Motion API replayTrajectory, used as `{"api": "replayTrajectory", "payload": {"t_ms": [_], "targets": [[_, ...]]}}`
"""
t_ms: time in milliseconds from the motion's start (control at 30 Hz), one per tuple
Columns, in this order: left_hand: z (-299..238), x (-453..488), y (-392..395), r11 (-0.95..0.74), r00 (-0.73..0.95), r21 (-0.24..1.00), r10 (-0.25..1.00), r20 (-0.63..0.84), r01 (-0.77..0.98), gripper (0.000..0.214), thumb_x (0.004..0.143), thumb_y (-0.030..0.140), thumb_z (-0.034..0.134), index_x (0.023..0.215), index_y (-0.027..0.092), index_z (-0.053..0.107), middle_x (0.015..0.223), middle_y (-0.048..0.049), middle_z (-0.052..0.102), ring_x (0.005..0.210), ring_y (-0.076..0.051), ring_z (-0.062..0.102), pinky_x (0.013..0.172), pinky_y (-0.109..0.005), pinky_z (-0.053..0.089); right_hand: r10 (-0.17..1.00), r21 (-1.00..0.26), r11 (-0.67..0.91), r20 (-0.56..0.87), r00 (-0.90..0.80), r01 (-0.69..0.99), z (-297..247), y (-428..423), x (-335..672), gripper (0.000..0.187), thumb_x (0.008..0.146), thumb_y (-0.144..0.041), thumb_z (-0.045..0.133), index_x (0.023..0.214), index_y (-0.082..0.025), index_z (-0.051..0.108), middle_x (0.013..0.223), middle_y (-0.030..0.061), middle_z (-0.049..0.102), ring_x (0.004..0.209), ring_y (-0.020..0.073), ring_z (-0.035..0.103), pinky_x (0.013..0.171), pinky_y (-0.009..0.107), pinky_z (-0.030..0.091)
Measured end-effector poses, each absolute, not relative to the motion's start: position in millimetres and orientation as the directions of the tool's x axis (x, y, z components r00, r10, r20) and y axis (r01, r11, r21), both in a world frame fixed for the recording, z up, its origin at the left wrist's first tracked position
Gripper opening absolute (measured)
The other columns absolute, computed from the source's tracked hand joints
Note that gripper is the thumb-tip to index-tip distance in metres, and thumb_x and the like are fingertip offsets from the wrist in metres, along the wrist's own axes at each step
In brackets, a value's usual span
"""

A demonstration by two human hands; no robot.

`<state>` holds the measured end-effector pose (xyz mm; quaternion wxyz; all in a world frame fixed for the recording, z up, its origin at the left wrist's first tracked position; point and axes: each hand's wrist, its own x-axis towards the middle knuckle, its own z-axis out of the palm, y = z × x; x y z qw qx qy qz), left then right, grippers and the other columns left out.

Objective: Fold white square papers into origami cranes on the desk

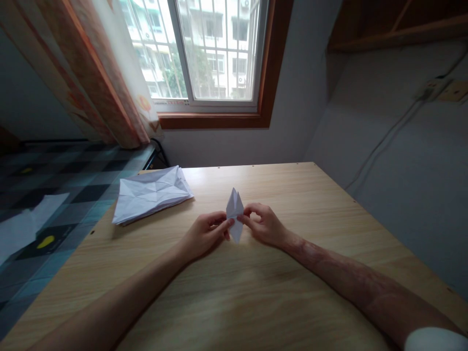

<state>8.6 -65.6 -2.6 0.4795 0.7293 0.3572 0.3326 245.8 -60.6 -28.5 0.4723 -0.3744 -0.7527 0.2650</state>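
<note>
A small folded piece of white paper, kite-shaped with two points at its top, is held just above the middle of the wooden table. My left hand pinches its left edge with thumb and fingertips. My right hand pinches its right edge the same way. Both forearms reach in from the near edge of the table.
A stack of creased white paper sheets lies on the table's far left. A bed with a checked cover and loose paper stands beside the table on the left. A window and curtain are behind; a wall runs along the right.
</note>
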Motion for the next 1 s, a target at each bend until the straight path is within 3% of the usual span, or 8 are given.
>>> {"api": "replayTrajectory", "payload": {"t_ms": [133, 233, 300, 367, 667, 833, 1000], "targets": [[-0.3, 6.9, -64.6, -0.344, 0.546, 0.912, 0.819, 0.175, 0.224, 0.041, 0.109, 0.049, 0.064, 0.088, 0.015, 0.075, 0.078, -0.0042, 0.076, 0.076, -0.017, 0.069, 0.074, -0.025, 0.052, 0.805, -0.74, 0.592, 0.523, -0.279, 0.32, -30.6, -60.9, 244.7, 0.023, 0.103, -0.032, 0.075, 0.083, -0.022, 0.07, 0.08, 0.0006, 0.073, 0.08, 0.0191, 0.066, 0.078, 0.033, 0.051], [-1.4, 6.7, -63.5, -0.348, 0.549, 0.911, 0.816, 0.179, 0.22, 0.041, 0.109, 0.049, 0.064, 0.088, 0.015, 0.074, 0.079, -0.0041, 0.076, 0.076, -0.017, 0.069, 0.073, -0.025, 0.051, 0.81, -0.784, 0.581, 0.53, -0.251, 0.22, -32.9, -61.4, 243.0, 0.014, 0.1, -0.032, 0.08, 0.108, -0.024, 0.071, 0.094, 0.0011, 0.075, 0.08, 0.0185, 0.068, 0.076, 0.033, 0.055], [-3.2, 7.2, -63.2, -0.333, 0.54, 0.915, 0.825, 0.166, 0.227, 0.04, 0.108, 0.05, 0.065, 0.09, 0.015, 0.075, 0.079, -0.0039, 0.075, 0.075, -0.017, 0.068, 0.071, -0.024, 0.05, 0.806, -0.802, 0.584, 0.553, -0.21, 0.127, -34.6, -61.4, 242.3, 0.039, 0.097, -0.031, 0.083, 0.131, -0.027, 0.064, 0.105, 0.0019, 0.075, 0.081, 0.0181, 0.069, 0.075, 0.034, 0.058], [-5.4, 7.8, -63.0, -0.312, 0.533, 0.922, 0.833, 0.149, 0.23, 0.039, 0.107, 0.05, 0.066, 0.093, 0.015, 0.075, 0.078, -0.004, 0.075, 0.074, -0.017, 0.068, 0.069, -0.024, 0.05, 0.79, -0.787, 0.607, 0.585, -0.184, 0.108, -35.1, -61.3, 242.4, 0.051, 0.096, -0.03, 0.086, 0.14, -0.029, 0.06, 0.108, 0.0022, 0.074, 0.081, 0.0181, 0.069, 0.076, 0.035, 0.06], [-12.9, 7.9, -62.9, -0.31, 0.535, 0.923, 0.832, 0.147, 0.229, 0.038, 0.107, 0.05, 0.065, 0.1, 0.015, 0.077, 0.074, -0.0016, 0.068, 0.068, -0.015, 0.062, 0.063, -0.023, 0.047, 0.655, -0.627, 0.756, 0.725, -0.213, 0.189, -24.4, -62.6, 246.1, 0.036, 0.097, -0.022, 0.082, 0.129, -0.029, 0.066, 0.115, 0.0036, 0.069, 0.089, 0.0198, 0.066, 0.086, 0.041, 0.059], [-13.4, 9.0, -65.1, -0.296, 0.538, 0.929, 0.832, 0.137, 0.22, 0.04, 0.107, 0.052, 0.064, 0.092, 0.016, 0.073, 0.073, -0.0009, 0.066, 0.068, -0.014, 0.062, 0.062, -0.023, 0.049, 0.641, -0.617, 0.767, 0.727, -0.247, 0.175, -22.2, -62.5, 246.8, 0.033, 0.098, -0.023, 0.082, 0.127, -0.027, 0.067, 0.11, 0.0044, 0.067, 0.095, 0.0221, 0.066, 0.089, 0.042, 0.059], [-13.0, 9.3, -67.4, -0.266, 0.55, 0.944, 0.827, 0.121, 0.193, 0.039, 0.106, 0.053, 0.066, 0.092, 0.017, 0.071, 0.075, -0.0003, 0.066, 0.067, -0.014, 0.064, 0.063, -0.023, 0.053, 0.647, -0.636, 0.759, 0.712, -0.273, 0.139, -16.6, -65.9, 245.9, 0.025, 0.099, -0.025, 0.081, 0.121, -0.026, 0.069, 0.124, 0.0093, 0.068, 0.114, 0.0257, 0.067, 0.1, 0.044, 0.058]]}}
